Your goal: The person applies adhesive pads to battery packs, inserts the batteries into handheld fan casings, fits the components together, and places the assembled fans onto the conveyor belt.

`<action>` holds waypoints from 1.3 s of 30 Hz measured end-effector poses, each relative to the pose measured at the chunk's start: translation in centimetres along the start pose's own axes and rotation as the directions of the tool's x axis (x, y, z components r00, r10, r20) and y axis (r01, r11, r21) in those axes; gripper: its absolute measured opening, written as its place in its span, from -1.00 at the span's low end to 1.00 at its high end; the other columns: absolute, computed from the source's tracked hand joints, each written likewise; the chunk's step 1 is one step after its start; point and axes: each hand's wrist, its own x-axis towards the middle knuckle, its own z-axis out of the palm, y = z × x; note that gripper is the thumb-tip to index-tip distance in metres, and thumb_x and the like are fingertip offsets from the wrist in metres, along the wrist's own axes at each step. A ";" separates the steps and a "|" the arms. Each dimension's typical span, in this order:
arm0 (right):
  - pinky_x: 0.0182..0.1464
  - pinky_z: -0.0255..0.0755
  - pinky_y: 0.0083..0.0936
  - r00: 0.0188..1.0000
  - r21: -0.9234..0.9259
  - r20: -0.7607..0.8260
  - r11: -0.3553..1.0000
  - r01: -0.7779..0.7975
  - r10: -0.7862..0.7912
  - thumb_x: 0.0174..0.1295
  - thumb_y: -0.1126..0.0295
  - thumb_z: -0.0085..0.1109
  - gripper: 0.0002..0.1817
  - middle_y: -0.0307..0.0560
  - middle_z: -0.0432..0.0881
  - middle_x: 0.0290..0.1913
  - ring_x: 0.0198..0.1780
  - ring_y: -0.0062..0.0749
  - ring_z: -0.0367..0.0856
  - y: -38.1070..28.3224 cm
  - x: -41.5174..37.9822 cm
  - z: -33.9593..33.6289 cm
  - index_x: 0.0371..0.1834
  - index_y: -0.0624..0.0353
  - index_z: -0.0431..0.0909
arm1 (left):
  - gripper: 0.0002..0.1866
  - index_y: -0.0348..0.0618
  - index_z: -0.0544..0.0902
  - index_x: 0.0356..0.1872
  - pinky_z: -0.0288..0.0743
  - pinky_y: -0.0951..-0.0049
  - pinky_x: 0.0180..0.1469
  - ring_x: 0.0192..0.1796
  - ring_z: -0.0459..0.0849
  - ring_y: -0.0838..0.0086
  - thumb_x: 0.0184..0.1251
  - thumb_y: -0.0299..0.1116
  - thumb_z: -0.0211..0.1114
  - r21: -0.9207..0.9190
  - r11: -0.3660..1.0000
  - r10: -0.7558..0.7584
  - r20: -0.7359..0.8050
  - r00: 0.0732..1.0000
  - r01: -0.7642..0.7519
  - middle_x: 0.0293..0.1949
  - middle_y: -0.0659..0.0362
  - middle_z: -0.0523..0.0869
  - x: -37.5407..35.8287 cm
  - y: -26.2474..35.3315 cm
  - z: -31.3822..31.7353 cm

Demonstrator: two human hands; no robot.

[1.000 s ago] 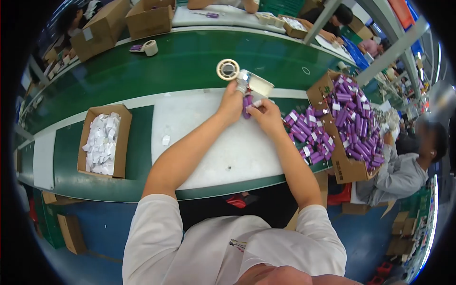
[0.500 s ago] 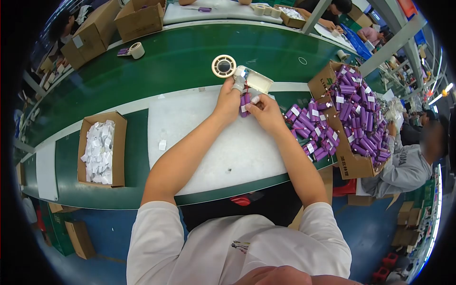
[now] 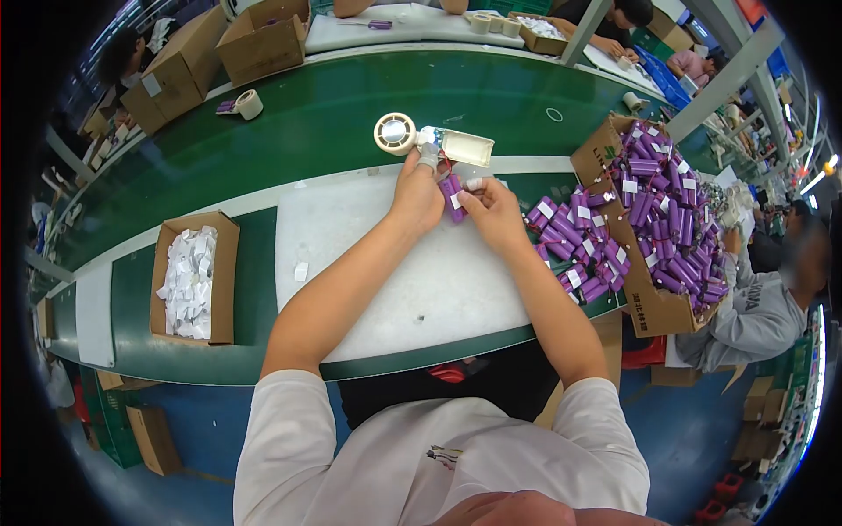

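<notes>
My left hand (image 3: 418, 191) is closed around the neck of a cream handheld fan (image 3: 395, 134); grey tape or a cover wraps a fingertip. The fan's open handle shell (image 3: 467, 148) points right, with a small circuit board (image 3: 432, 135) showing at its near end. My right hand (image 3: 494, 212), one fingertip also wrapped in white, pinches a purple battery pack (image 3: 451, 198) bearing a white label. The pack hangs just below the fan, close to my left fingers, and thin red wires run up from it. Both hands are above the far edge of a white mat (image 3: 377, 289).
At right, loose purple battery packs (image 3: 574, 237) lie beside a cardboard box (image 3: 653, 302) full of them. A box of white paper pieces (image 3: 226, 280) stands at left. Across the green bench (image 3: 307, 123) are a tape roll (image 3: 249, 104) and more boxes. A person in grey (image 3: 754, 316) sits at right.
The fan has shifted left and its shell has turned nearer level. The battery pack now shows more fully between my hands, and the whole view has shifted slightly.
</notes>
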 end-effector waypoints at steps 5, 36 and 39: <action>-0.24 0.49 -0.63 0.997 -0.067 -0.025 0.995 -0.071 0.069 0.28 0.46 0.26 -0.85 -0.14 0.70 -0.24 -0.29 -0.65 0.62 -1.0 0.0 -0.4 -0.18 0.33 0.59 | -0.70 -0.01 0.39 0.26 0.38 0.34 0.15 0.13 0.47 0.47 0.59 -0.35 -0.06 -0.026 1.000 -0.009 0.039 0.999 0.010 0.10 0.24 0.52 -0.1 0.4 0.5; -0.10 0.52 -0.29 0.893 -0.553 0.232 0.704 0.446 -0.385 0.07 0.49 0.32 -0.63 0.03 0.55 -0.20 -0.14 -0.06 0.61 -4.1 -1.6 0.0 0.00 0.09 0.59 | -0.76 -0.14 0.51 0.08 0.47 0.46 -0.17 -0.23 0.56 0.43 0.50 -0.43 -0.01 0.544 0.750 0.324 0.191 0.927 -0.375 -0.19 0.16 0.61 1.2 -1.5 -1.5; -0.14 0.55 -0.30 0.906 -0.631 0.158 0.665 0.399 -0.393 0.10 0.47 0.33 -0.65 0.06 0.61 -0.26 -0.21 -0.06 0.66 -3.5 -0.7 -0.1 -0.02 0.18 0.53 | -0.67 -0.22 0.58 0.03 0.49 0.26 -0.01 -0.09 0.61 0.09 0.26 -0.56 0.03 0.704 0.351 0.498 0.418 0.760 -0.617 -0.06 -0.03 0.67 1.0 -0.8 -2.4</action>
